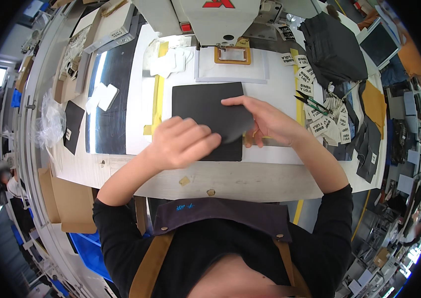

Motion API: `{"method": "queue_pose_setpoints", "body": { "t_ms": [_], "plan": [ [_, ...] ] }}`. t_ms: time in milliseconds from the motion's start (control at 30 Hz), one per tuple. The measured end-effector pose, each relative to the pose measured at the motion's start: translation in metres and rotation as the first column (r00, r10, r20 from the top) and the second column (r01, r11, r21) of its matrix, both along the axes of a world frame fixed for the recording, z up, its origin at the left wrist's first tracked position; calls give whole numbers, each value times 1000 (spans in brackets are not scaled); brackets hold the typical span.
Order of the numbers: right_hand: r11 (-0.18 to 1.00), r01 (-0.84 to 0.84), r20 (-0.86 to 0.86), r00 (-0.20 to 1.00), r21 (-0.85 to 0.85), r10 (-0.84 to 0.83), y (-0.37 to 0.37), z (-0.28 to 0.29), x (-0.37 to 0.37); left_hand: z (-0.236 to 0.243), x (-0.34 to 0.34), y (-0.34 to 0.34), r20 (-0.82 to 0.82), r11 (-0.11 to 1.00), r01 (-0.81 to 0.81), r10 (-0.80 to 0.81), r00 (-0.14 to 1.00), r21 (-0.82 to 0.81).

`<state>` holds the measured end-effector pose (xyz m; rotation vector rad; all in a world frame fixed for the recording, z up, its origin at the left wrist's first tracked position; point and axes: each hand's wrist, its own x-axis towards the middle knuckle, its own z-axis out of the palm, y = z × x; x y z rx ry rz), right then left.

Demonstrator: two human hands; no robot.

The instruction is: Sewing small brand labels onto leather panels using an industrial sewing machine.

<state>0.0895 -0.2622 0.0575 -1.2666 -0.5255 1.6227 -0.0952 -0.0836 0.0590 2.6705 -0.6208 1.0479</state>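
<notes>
Our black sheet (200, 99) lay on our side of the sewing machine (215, 25), its lower right part curved up over another dark layer (228, 153). Our right hand (276, 120) was spread at the right edge, one digit stretched across the top face and the others apart below. Our left hand (178, 144) was curled, knuckles up, over the lower left part; we could not tell whether it pinched the sheet, since it was blurred.

In our judgement, good handling meant bending the sheet gently, keeping fingertips near its edges and lining those up with the layer beneath, so that nothing creased or skewed.

Beyond, a gold-coloured frame (233, 62) sat below the sewing machine's head. To the machine's left, on our side, lay white pieces (170, 62); to its right, snips (311, 102) rested among printed labels (322, 125), near a black fabric pile (332, 47).
</notes>
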Motion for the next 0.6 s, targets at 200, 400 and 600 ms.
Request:
{"method": "queue_pose_setpoints", "body": {
  "t_ms": [200,400,600],
  "plan": [
    [983,-159,434,895,92,104,-1,-19,7,-39,-3,-28,-59,972,153,-144,988,179],
    [985,-165,627,773,53,96,-27,2,20,-43,-9,-23,-158,965,154,-122,980,211],
    [995,9,648,758,101,-73,-61,-6,50,-26,37,-16,-145,968,79,-44,988,240]
  ]
}}
